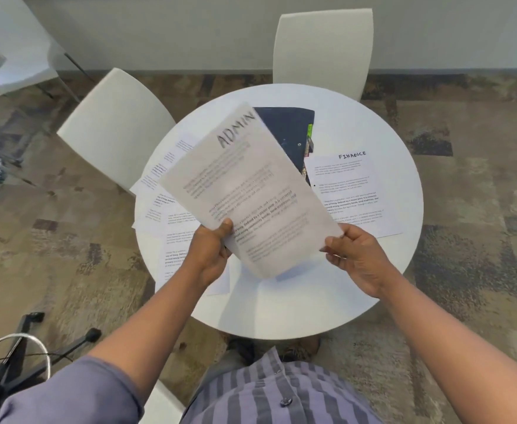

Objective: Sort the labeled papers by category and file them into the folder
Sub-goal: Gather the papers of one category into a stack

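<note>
Here the round white worktop carries most of the things. On its left side lies a loose spread of papers, overlapping one another. On its right side lies one sheet marked FINANCE, flat and apart from the spread. At the far side lies the dark folder, partly hidden.

Above all this the person holds the ADMIN sheet, tilted and blurred. The left hand pinches its lower left edge, thumb on top and fingers curled under. The right hand grips the lower right corner in the same way.

I think the step now is to place this sheet in its own category. To do it well, it should go on a bare part of the worktop, near the front, well apart from FINANCE. It should come down flat, label up, so the word stays readable.
</note>
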Action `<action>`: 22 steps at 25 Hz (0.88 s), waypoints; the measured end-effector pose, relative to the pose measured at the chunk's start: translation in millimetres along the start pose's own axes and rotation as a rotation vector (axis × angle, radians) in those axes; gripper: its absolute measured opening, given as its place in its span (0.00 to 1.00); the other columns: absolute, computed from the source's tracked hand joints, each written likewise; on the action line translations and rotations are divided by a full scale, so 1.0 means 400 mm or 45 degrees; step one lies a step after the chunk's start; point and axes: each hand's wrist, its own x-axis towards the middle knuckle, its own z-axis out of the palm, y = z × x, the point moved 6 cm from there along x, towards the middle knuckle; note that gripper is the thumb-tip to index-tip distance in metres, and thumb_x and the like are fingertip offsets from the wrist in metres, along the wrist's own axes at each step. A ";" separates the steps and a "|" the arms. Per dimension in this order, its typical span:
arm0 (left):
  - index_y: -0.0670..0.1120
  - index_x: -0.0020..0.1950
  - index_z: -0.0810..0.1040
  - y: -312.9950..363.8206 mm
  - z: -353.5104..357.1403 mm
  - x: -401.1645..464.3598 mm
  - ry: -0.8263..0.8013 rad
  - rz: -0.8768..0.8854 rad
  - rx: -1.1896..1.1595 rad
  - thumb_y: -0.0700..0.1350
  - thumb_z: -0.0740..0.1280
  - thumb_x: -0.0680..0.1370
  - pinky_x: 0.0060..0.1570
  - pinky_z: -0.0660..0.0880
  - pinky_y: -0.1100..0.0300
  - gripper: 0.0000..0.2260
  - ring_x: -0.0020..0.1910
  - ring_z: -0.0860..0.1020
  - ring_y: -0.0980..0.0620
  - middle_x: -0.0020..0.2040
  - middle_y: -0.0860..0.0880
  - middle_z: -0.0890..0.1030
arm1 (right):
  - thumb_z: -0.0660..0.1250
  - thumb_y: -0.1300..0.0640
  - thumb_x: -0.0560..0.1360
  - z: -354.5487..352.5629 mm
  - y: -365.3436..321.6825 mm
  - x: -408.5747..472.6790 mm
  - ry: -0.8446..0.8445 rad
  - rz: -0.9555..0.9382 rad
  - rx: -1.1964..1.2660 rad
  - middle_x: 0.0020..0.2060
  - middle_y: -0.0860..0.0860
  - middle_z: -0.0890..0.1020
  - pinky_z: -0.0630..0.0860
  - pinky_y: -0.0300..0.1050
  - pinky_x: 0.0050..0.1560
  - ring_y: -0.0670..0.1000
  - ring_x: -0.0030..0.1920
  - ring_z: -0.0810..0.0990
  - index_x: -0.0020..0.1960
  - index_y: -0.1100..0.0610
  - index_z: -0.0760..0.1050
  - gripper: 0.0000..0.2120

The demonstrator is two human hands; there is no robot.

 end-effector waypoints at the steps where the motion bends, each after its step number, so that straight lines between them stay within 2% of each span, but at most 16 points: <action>1: 0.47 0.71 0.75 0.007 0.009 0.003 -0.014 -0.039 -0.134 0.36 0.62 0.84 0.64 0.77 0.44 0.16 0.64 0.81 0.46 0.64 0.47 0.83 | 0.74 0.62 0.71 0.012 0.003 -0.006 -0.045 0.031 0.072 0.48 0.51 0.87 0.76 0.48 0.54 0.54 0.52 0.84 0.55 0.55 0.80 0.13; 4: 0.48 0.70 0.75 -0.006 0.054 -0.006 -0.075 -0.153 -0.363 0.35 0.62 0.83 0.60 0.79 0.42 0.17 0.64 0.81 0.46 0.65 0.46 0.83 | 0.75 0.61 0.71 0.091 0.035 -0.017 -0.126 0.036 0.115 0.52 0.50 0.87 0.79 0.49 0.57 0.52 0.54 0.85 0.57 0.54 0.80 0.15; 7: 0.48 0.68 0.76 -0.047 0.070 -0.016 -0.108 -0.210 -0.345 0.34 0.62 0.83 0.60 0.80 0.43 0.16 0.64 0.81 0.45 0.64 0.45 0.83 | 0.67 0.65 0.81 0.120 0.053 -0.005 0.074 -0.053 0.056 0.55 0.50 0.88 0.82 0.52 0.58 0.52 0.56 0.85 0.59 0.53 0.80 0.11; 10: 0.44 0.69 0.76 -0.028 0.021 -0.002 0.024 -0.144 -0.232 0.33 0.65 0.81 0.64 0.77 0.43 0.18 0.64 0.81 0.44 0.64 0.43 0.83 | 0.66 0.64 0.82 0.050 0.027 0.011 0.251 -0.121 -0.228 0.53 0.50 0.87 0.81 0.53 0.59 0.54 0.56 0.85 0.56 0.52 0.81 0.10; 13: 0.46 0.74 0.68 0.065 -0.093 0.038 0.267 0.114 0.036 0.33 0.71 0.77 0.61 0.76 0.49 0.27 0.62 0.79 0.47 0.65 0.45 0.79 | 0.67 0.65 0.81 -0.026 -0.021 0.017 0.236 -0.187 -0.401 0.53 0.49 0.86 0.80 0.53 0.61 0.52 0.56 0.85 0.57 0.51 0.81 0.11; 15: 0.50 0.71 0.69 0.128 -0.118 0.048 0.219 0.279 0.451 0.34 0.75 0.75 0.65 0.72 0.53 0.28 0.66 0.75 0.52 0.67 0.49 0.76 | 0.66 0.65 0.82 -0.037 -0.042 0.019 0.157 -0.192 -0.506 0.53 0.48 0.86 0.80 0.50 0.59 0.49 0.55 0.84 0.55 0.48 0.80 0.12; 17: 0.48 0.60 0.76 0.142 -0.097 0.058 0.095 0.318 0.770 0.36 0.76 0.74 0.59 0.75 0.55 0.19 0.59 0.79 0.54 0.59 0.51 0.81 | 0.66 0.64 0.82 -0.029 -0.046 0.036 0.107 -0.192 -0.611 0.53 0.50 0.85 0.81 0.49 0.57 0.49 0.55 0.83 0.55 0.47 0.80 0.12; 18: 0.47 0.55 0.78 0.137 -0.080 0.053 0.068 0.306 0.800 0.35 0.75 0.75 0.55 0.78 0.56 0.13 0.53 0.81 0.54 0.53 0.52 0.83 | 0.65 0.64 0.83 -0.023 -0.042 0.045 0.106 -0.203 -0.667 0.52 0.50 0.85 0.81 0.49 0.56 0.50 0.55 0.83 0.56 0.49 0.81 0.11; 20: 0.46 0.54 0.80 0.117 -0.063 0.052 0.052 0.320 0.730 0.33 0.71 0.78 0.54 0.80 0.55 0.09 0.51 0.84 0.50 0.51 0.51 0.85 | 0.66 0.62 0.82 -0.015 -0.044 0.057 0.160 -0.236 -0.745 0.50 0.49 0.84 0.81 0.49 0.54 0.51 0.53 0.83 0.58 0.52 0.81 0.09; 22: 0.46 0.55 0.81 0.090 -0.067 0.052 0.075 0.319 0.669 0.33 0.69 0.79 0.52 0.79 0.58 0.09 0.53 0.84 0.48 0.52 0.50 0.86 | 0.66 0.62 0.82 -0.017 -0.044 0.051 0.217 -0.255 -0.764 0.48 0.46 0.83 0.79 0.44 0.51 0.47 0.51 0.82 0.59 0.51 0.80 0.09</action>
